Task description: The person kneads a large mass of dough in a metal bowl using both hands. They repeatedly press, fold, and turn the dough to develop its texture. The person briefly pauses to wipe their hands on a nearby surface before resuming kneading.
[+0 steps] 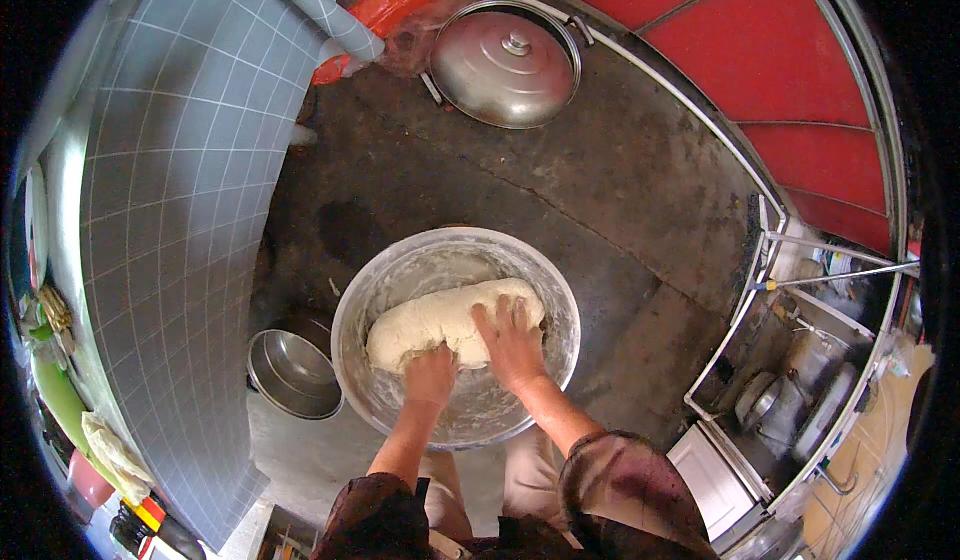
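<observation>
A thick, pale log of dough (431, 316) lies slantwise in a wide metal basin (566, 290). My left hand (430, 378) presses into its near side, left of the middle, and the fingertips are hidden in the dough. Over the right part of the log, the fingers of my right hand (514, 342) curl somewhat apart and grip it from above. Flour and dough residue coat the basin's inner wall. Below the basin's near rim, my legs show partly.
An uncovered metal pot (296, 376) stands beside the basin at left. Farther off on the dark floor sits a large lidded pan (504, 64). A grey tiled cabinet side (180, 207) rises at left. Red panels (765, 57) and a cluttered shelf unit (795, 380) border the right.
</observation>
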